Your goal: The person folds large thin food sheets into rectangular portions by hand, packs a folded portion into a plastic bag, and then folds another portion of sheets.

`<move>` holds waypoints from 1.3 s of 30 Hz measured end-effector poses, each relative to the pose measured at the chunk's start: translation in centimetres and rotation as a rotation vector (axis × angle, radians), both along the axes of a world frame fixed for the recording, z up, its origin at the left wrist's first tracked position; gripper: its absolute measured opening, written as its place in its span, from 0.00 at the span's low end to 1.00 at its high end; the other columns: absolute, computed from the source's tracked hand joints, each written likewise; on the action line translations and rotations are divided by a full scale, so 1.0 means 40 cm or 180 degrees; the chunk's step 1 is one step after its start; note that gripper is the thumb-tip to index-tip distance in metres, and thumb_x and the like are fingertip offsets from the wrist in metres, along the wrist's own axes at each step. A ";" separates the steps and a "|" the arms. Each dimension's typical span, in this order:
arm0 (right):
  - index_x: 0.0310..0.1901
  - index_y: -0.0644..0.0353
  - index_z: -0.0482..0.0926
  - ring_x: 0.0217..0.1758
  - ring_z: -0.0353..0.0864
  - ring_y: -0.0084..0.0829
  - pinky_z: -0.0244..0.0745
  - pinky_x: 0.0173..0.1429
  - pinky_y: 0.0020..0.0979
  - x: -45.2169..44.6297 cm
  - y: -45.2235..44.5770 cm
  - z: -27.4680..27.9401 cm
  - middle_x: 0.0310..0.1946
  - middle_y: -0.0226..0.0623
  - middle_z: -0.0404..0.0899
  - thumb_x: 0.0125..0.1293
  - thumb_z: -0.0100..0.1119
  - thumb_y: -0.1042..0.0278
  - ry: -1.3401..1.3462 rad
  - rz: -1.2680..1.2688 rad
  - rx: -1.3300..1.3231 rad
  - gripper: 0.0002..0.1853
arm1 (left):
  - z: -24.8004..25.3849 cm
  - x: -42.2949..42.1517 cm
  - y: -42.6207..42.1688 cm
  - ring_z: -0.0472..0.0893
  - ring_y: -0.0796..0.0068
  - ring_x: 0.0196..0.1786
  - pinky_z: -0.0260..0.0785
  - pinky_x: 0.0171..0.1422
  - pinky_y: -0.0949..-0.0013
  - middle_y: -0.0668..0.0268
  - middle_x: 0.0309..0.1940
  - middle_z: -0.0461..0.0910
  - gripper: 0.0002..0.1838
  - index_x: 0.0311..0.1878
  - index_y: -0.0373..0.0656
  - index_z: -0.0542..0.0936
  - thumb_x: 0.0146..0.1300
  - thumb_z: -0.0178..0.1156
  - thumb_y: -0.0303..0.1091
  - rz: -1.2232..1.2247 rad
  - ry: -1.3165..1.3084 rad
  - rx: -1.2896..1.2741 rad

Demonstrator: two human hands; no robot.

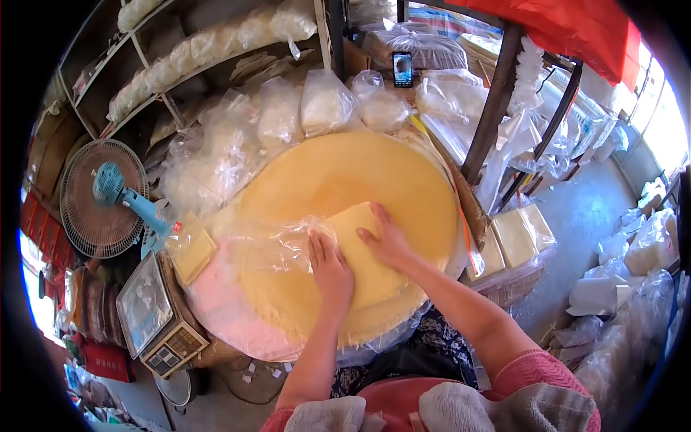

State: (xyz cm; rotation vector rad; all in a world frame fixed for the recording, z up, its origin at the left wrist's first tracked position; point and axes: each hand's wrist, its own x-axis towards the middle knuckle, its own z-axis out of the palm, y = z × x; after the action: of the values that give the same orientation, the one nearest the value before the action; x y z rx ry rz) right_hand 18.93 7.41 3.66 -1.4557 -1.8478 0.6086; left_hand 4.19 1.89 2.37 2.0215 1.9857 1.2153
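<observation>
A big round pile of thin yellow sheets (281, 187) lies in front of me, with pink sheets (223, 302) showing at its lower left. On top rests a folded yellow stack (353, 219). My right hand (389, 241) is on this stack's right side, thumb and fingers spread. My left hand (330, 270) lies with fingers stretched out along the stack's left edge, over the mouth of a clear plastic bag (277, 245). The bag spreads leftward across the pile. Whether the stack's left end is inside the bag, I cannot tell.
A digital scale (162, 313) and a blue fan (108, 191) stand on the left. Filled plastic bags (324, 104) line the back, with a phone (402, 70) behind them. A dark post (493, 101) rises at right, near packed yellow stacks (515, 234).
</observation>
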 end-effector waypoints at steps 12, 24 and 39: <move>0.55 0.72 0.71 0.46 0.83 0.35 0.79 0.47 0.34 0.051 0.028 0.126 0.46 0.45 0.81 0.55 0.69 0.51 0.1837 0.0393 -0.2636 0.35 | 0.001 -0.008 -0.010 0.53 0.44 0.73 0.49 0.75 0.54 0.45 0.71 0.53 0.25 0.67 0.27 0.59 0.69 0.45 0.27 -0.0087 -0.0340 0.0068; 0.53 0.68 0.75 0.39 0.83 0.33 0.80 0.43 0.33 0.082 -0.065 0.059 0.41 0.43 0.82 0.56 0.65 0.63 0.3190 0.0350 -0.2793 0.25 | 0.083 -0.072 -0.035 0.65 0.52 0.67 0.59 0.69 0.60 0.48 0.64 0.66 0.21 0.65 0.34 0.66 0.71 0.45 0.32 -0.0668 -0.1289 0.0262; 0.59 0.71 0.66 0.43 0.83 0.39 0.80 0.48 0.38 0.311 -0.294 0.051 0.45 0.48 0.79 0.46 0.64 0.69 0.3940 0.0531 -0.2418 0.35 | 0.040 -0.019 -0.136 0.78 0.70 0.31 0.69 0.37 0.67 0.58 0.27 0.78 0.19 0.53 0.37 0.76 0.73 0.46 0.43 -0.0818 -0.1595 -0.0908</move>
State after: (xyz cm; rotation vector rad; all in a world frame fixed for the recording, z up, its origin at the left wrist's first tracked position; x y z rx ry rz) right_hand 31.37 -4.36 5.70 -0.8705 -0.7296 1.8943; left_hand 3.42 -3.55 3.96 1.5791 1.5111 1.1572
